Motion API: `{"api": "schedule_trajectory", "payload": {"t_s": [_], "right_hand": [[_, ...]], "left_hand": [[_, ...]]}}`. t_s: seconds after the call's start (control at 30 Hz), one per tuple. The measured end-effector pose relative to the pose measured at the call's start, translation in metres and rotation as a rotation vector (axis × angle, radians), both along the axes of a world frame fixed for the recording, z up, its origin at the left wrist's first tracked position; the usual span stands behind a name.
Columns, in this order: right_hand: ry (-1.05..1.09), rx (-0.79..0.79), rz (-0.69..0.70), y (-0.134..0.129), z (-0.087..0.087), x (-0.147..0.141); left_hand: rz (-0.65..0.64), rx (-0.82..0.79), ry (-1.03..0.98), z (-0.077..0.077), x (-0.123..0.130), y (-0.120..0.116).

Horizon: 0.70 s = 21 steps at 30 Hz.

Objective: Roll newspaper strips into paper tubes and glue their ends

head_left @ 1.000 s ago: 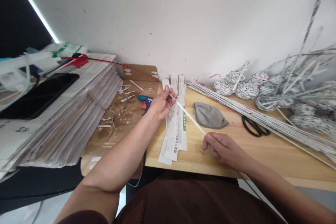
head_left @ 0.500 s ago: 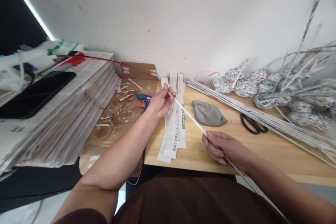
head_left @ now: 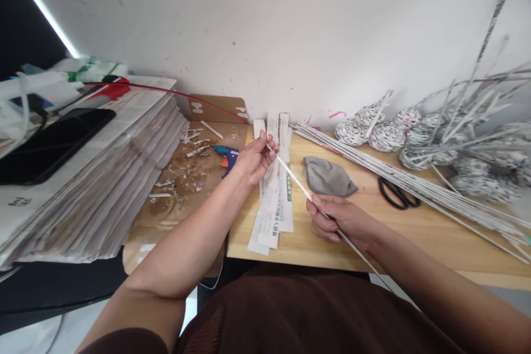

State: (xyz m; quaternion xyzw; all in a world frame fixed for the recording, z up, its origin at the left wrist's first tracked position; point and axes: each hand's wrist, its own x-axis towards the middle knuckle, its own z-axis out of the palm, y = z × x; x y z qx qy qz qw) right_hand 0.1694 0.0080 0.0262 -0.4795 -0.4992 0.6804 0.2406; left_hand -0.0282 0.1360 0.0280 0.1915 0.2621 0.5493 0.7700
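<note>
A thin white paper rod (head_left: 293,176) runs slantwise between my two hands. Its upper end is pinched between thumb and fingers of my left hand (head_left: 259,160), over the newspaper strips (head_left: 265,227). Farther down, my right hand (head_left: 338,218) has its fingers closed round the same rod, whose lower part passes under the right forearm toward my lap. Just above the right hand lies a grey cloth (head_left: 329,177). A blue glue gun (head_left: 231,160) is partly hidden behind my left wrist.
Black scissors (head_left: 396,193) and a bundle of long paper rods (head_left: 373,163) lie right. Woven paper pieces (head_left: 388,135) stand by the wall. Folded newspapers (head_left: 141,160) with a phone (head_left: 53,144) on top fill the left; paper scraps (head_left: 194,149) litter the cardboard (head_left: 143,224).
My right hand has moved up and left along the rod, nearer to my left hand. The left hand keeps its pinch in nearly the same place. The view has shifted slightly.
</note>
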Motion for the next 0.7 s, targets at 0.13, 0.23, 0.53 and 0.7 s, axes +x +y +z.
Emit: {"api": "schedule_trajectory", "payload": {"t_s": [0.13, 0.23, 0.53, 0.7], "right_hand": [[-0.120, 0.091, 0.002, 0.001, 0.006, -0.001], [-0.490, 0.513, -0.046, 0.007, 0.007, -0.005], [-0.103, 0.080, -0.036, 0.015, -0.003, -0.008], [-0.452, 0.565, -0.104, 0.023, -0.001, -0.009]], "left_hand": [[0.003, 0.005, 0.002, -0.001, 0.001, 0.000], [-0.002, 0.041, 0.006, -0.003, 0.001, -0.001], [0.015, -0.011, 0.027, 0.000, 0.005, -0.004], [0.003, 0.016, 0.075, -0.002, 0.005, -0.005]]}}
